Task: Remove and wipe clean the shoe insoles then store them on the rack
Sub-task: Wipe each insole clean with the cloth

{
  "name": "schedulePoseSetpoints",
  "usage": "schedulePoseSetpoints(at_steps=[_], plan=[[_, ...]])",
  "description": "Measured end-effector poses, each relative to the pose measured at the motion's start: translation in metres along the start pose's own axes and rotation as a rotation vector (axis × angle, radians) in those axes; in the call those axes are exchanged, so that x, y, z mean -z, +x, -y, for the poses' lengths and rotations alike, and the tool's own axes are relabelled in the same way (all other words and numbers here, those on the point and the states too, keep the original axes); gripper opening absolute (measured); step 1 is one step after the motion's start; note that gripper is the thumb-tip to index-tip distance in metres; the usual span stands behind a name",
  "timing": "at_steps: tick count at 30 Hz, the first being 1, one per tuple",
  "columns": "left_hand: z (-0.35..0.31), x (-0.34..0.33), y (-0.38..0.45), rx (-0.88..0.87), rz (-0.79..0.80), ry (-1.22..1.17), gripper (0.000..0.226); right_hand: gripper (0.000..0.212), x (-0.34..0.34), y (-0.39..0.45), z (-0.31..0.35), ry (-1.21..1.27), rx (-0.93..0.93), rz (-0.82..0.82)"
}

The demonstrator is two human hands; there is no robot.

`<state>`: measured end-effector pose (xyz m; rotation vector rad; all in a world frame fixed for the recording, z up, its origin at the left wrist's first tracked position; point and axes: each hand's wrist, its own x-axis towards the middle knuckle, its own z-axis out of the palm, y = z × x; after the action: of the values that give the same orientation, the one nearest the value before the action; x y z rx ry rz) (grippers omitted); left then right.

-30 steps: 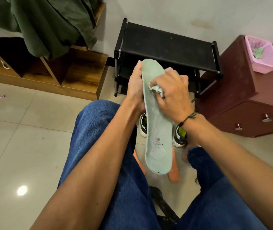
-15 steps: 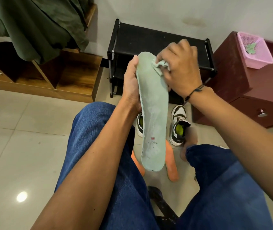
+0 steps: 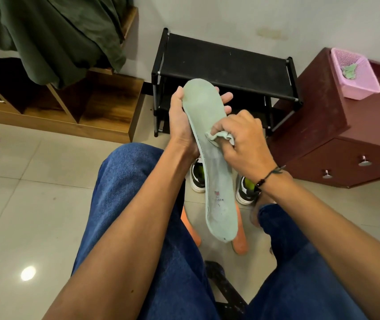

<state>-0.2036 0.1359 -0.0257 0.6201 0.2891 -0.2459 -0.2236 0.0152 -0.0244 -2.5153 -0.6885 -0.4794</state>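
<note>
A long pale green insole [image 3: 216, 181] stands nearly upright between my knees. My left hand [image 3: 182, 121] grips its upper end from behind, fingertips showing past the right edge. My right hand [image 3: 244, 144] holds a small pale green cloth [image 3: 221, 137] bunched in its fingers and presses it against the insole's middle. Behind the hands stands the black shoe rack [image 3: 226, 63], its top shelf bare. Two black and white shoes [image 3: 245, 190] with yellow-green lining sit on the floor below, partly hidden by the insole.
Two orange flat pieces [image 3: 240, 243] lie on the tiled floor under the insole. A dark red drawer cabinet [image 3: 337, 135] with a pink basket [image 3: 357, 75] stands right of the rack. A wooden cubby shelf [image 3: 105, 107] under green fabric is at left.
My right hand with the cloth has slid down from the insole's top end to its middle. The left hand keeps its grip on the upper end.
</note>
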Motion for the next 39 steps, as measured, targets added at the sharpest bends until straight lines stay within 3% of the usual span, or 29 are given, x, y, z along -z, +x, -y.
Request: schedulePoseSetpoints(at_steps=[4, 7, 12, 17, 22, 27, 32, 37, 39], plan=[[0.000, -0.009, -0.008, -0.140, -0.023, 0.134, 0.052, 0.007, 0.011, 0.028, -0.005, -0.049, 0.022, -0.158], [0.004, -0.013, -0.007, -0.228, 0.006, 0.129, 0.045, 0.006, 0.011, 0.056, -0.011, -0.221, 0.104, -0.200], [0.000, -0.008, -0.002, -0.194, 0.049, -0.009, 0.047, 0.013, -0.009, 0.064, -0.014, -0.477, 0.238, -0.210], [-0.001, 0.000, 0.001, -0.049, 0.071, -0.102, 0.065, 0.018, -0.020, 0.033, -0.003, -0.279, 0.198, -0.126], [-0.002, 0.006, 0.003, -0.024, 0.104, -0.146, 0.065, 0.015, -0.016, 0.005, 0.012, 0.122, -0.038, -0.062], [-0.002, 0.004, 0.002, -0.042, 0.137, -0.154, 0.056, 0.011, -0.009, 0.005, 0.010, 0.147, -0.058, -0.062], [0.005, -0.001, -0.003, -0.003, 0.160, 0.019, 0.052, 0.013, -0.012, 0.012, 0.003, 0.108, -0.152, -0.156], [0.006, -0.002, 0.000, -0.057, 0.172, 0.043, 0.076, 0.009, -0.006, 0.025, 0.006, 0.107, -0.285, -0.289], [0.010, -0.004, 0.000, -0.110, 0.151, 0.051, 0.079, 0.008, -0.010, 0.027, 0.017, 0.110, -0.180, -0.262]])
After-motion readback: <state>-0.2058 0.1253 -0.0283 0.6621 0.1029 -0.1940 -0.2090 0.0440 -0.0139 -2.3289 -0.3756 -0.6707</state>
